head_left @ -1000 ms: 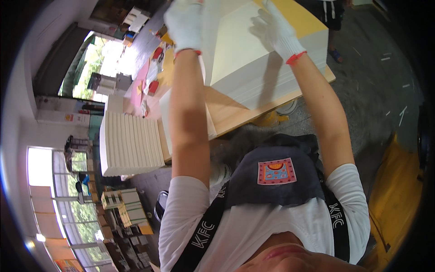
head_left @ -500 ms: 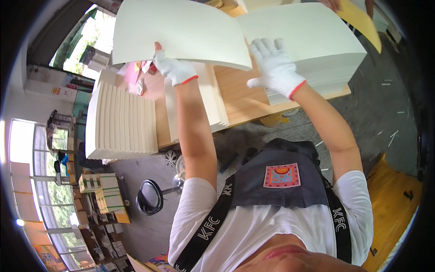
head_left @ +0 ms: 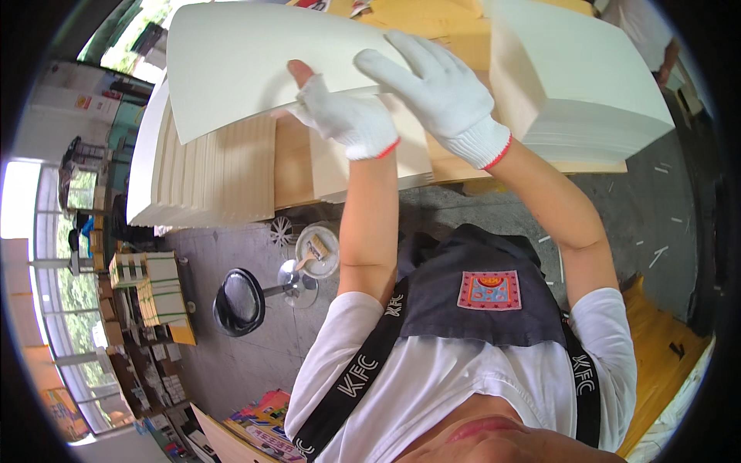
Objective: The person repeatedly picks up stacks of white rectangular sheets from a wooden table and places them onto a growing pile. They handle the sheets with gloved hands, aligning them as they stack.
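A large white sheet [head_left: 247, 62], thin and slightly bowed, is held over the workbench at the upper left. My left hand [head_left: 347, 119], in a white knit glove with the thumb tip bare, grips its near edge. That thumb lies on top, and the fingers are hidden beneath. My gloved right hand [head_left: 440, 89] reaches across to the sheet's right end with fingers stretched out and thumb apart; whether it presses on the sheet I cannot tell. Under the sheet are a fanned stack of white sheets [head_left: 204, 177] and a lower middle stack [head_left: 370, 170].
A tall white stack [head_left: 602, 108] stands on the right of the wooden workbench [head_left: 297, 166]. Behind it, part of another person [head_left: 644, 38] shows. On the floor are a black stool [head_left: 239, 305] and a round container with a brush [head_left: 316, 251]. Yellow sheeting [head_left: 668, 347] lies at lower right.
My right hand has moved left, from the right-hand stack to the sheet's right end. The left hand, still gripping the sheet, is farther right in view. The whole view has shifted.
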A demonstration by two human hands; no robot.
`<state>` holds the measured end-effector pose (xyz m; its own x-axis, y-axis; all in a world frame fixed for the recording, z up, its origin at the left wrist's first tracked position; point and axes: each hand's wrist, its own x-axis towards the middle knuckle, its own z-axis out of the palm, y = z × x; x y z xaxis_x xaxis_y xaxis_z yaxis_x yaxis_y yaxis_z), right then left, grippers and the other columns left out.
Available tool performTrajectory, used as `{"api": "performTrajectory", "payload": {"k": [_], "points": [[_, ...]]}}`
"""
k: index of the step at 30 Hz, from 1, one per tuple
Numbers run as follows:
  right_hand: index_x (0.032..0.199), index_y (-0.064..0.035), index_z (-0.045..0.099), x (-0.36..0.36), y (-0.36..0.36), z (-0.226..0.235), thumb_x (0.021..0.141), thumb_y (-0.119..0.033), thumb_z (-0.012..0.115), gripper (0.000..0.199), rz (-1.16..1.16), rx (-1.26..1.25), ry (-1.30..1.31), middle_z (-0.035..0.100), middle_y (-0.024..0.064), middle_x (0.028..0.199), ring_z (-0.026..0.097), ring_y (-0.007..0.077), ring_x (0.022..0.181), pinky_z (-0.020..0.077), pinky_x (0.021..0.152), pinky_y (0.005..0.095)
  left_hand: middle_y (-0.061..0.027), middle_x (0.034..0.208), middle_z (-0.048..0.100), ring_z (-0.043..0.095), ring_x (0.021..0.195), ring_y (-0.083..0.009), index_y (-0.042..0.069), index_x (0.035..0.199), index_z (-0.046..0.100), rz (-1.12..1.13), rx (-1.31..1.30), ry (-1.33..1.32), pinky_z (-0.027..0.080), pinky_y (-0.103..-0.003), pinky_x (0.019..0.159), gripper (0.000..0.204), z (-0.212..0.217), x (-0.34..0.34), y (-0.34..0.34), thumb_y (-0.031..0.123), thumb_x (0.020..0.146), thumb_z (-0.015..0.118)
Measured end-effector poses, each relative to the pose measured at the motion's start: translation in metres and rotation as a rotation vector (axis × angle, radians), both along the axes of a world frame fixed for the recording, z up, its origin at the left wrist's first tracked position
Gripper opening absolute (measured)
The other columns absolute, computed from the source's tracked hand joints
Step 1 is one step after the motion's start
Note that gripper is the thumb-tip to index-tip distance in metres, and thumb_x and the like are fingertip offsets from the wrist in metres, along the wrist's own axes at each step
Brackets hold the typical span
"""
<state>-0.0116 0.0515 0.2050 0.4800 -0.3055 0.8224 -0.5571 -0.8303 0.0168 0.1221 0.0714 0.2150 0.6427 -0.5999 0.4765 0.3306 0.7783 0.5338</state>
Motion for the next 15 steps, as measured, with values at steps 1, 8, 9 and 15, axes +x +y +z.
{"api": "performTrajectory", "payload": {"k": [1, 8, 9, 15], "points": [[0.144, -0.0201, 0.050, 0.012, 0.002, -0.002, 0.086, -0.009, 0.065, 0.061, 0.057, 0.083, -0.050, 0.059, 0.0097, 0.129, 0.063, 0.0310, 0.110, 0.0534, 0.091, 0.0331, -0.0148, 0.136, 0.052, 0.055, 0.118, -0.0272, 0.002, 0.137, 0.046, 0.097, 0.027, -0.009, 0.049, -0.039, 0.101, 0.051, 0.005, -0.001, 0.010, 0.038, 0.101, 0.051], [0.135, -0.0047, 0.057, 0.053, -0.012, -0.029, 0.095, -0.015, 0.066, 0.043, 0.388, 1.042, -0.784, 0.070, 0.0074, 0.115, 0.063, 0.0141, 0.105, 0.0482, 0.094, 0.0273, -0.0130, 0.147, 0.045, 0.050, 0.127, -0.0215, 0.005, 0.160, 0.016, 0.333, 0.478, -0.933, 0.040, -0.034, 0.109, 0.086, 0.005, 0.111, 0.048, 0.009, 0.092, 0.068], [0.137, -0.0042, 0.056, 0.057, -0.019, -0.031, 0.094, -0.015, 0.067, 0.046, 0.488, 1.152, -0.844, 0.070, 0.0074, 0.115, 0.063, 0.0138, 0.106, 0.0475, 0.094, 0.0267, -0.0122, 0.144, 0.047, 0.053, 0.123, -0.0206, 0.006, 0.159, 0.020, 0.410, 0.664, -1.002, 0.041, -0.033, 0.106, 0.083, -0.008, 0.147, 0.054, 0.011, 0.092, 0.069], [0.146, -0.0036, 0.047, 0.080, -0.047, -0.091, 0.086, -0.021, 0.078, 0.069, 0.428, 1.686, -0.908, 0.063, 0.0116, 0.129, 0.060, 0.0120, 0.108, 0.0474, 0.094, 0.0264, -0.0128, 0.111, 0.065, 0.061, 0.094, -0.0233, -0.001, 0.126, 0.056, 0.011, 1.043, -0.819, 0.049, -0.037, 0.087, 0.047, -0.086, 0.251, 0.068, 0.025, 0.090, 0.072]]}}
